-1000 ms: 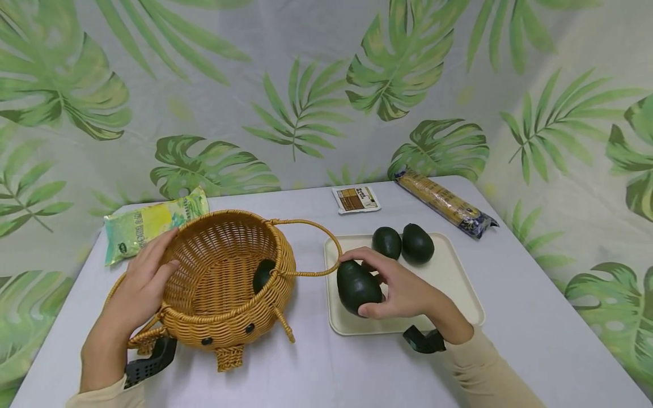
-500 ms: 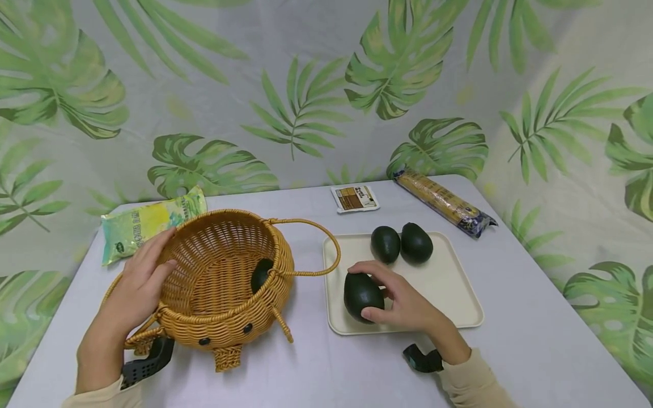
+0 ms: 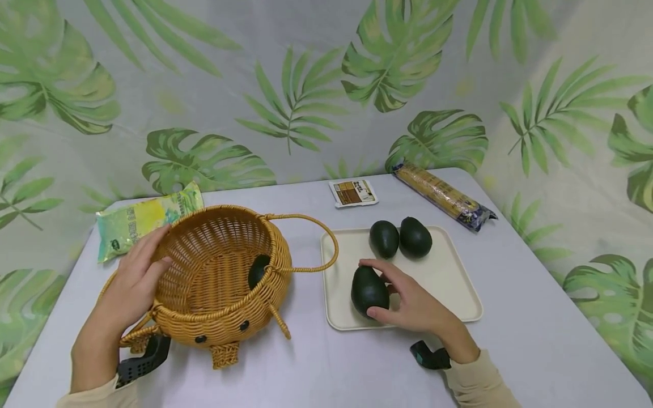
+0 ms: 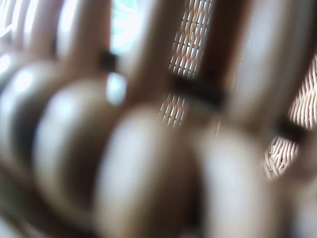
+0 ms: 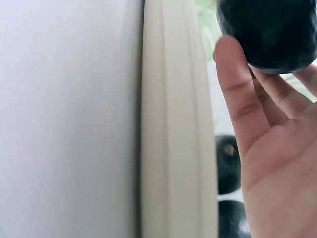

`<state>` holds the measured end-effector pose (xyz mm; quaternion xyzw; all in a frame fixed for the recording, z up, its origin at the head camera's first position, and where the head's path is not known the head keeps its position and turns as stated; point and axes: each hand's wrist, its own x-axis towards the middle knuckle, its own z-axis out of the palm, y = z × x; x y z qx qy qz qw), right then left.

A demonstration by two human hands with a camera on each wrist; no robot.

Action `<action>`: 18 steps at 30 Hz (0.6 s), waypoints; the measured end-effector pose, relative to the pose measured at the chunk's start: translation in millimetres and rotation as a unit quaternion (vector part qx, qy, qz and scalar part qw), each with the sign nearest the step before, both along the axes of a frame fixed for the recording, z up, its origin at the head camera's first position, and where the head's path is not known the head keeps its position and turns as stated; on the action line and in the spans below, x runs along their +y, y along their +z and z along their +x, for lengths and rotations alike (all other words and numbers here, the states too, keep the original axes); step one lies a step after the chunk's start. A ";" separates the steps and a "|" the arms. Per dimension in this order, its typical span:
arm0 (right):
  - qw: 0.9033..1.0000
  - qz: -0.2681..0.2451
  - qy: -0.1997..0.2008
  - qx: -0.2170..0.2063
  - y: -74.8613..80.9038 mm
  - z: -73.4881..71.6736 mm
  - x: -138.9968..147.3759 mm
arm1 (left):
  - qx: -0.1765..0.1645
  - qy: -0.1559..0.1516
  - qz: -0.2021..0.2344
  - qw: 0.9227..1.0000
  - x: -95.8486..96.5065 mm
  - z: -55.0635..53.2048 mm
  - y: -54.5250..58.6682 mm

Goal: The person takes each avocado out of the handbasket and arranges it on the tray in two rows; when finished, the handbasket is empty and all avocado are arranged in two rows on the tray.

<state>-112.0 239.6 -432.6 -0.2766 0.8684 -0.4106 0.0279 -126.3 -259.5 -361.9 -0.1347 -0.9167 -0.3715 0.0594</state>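
A brown wicker basket (image 3: 240, 306) with a looped handle and black button eyes stands at the left. My left hand (image 3: 127, 283) grips its left rim, thumb on the inner side. Inside the basket, a dark green avocado (image 3: 259, 271) lies against the right wall, partly hidden by the rim. My right hand (image 3: 415, 300) holds another avocado (image 3: 368, 292) between thumb and fingers, over the near left part of a cream tray (image 3: 449, 283). Two avocados (image 3: 384, 238) lie side by side at the tray's back. The left wrist view is mostly blurred, with wicker weave (image 4: 190, 44) showing.
A green and yellow packet (image 3: 145, 218) lies behind the basket. At the back are a small brown and white packet (image 3: 353, 193) and a long pack of what looks like noodles (image 3: 441, 194). The basket's handle (image 3: 326, 232) reaches over the tray's left edge.
My right hand has moved right with the avocado, away from the basket handle and farther over the tray. The left hand keeps its grip on the basket. The whole view has shifted slightly.
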 end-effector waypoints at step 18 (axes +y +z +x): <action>0.993 0.095 -0.069 -0.002 10.4 3.3 26.9 | -0.001 0.004 0.003 1.000 0.1 -0.6 0.0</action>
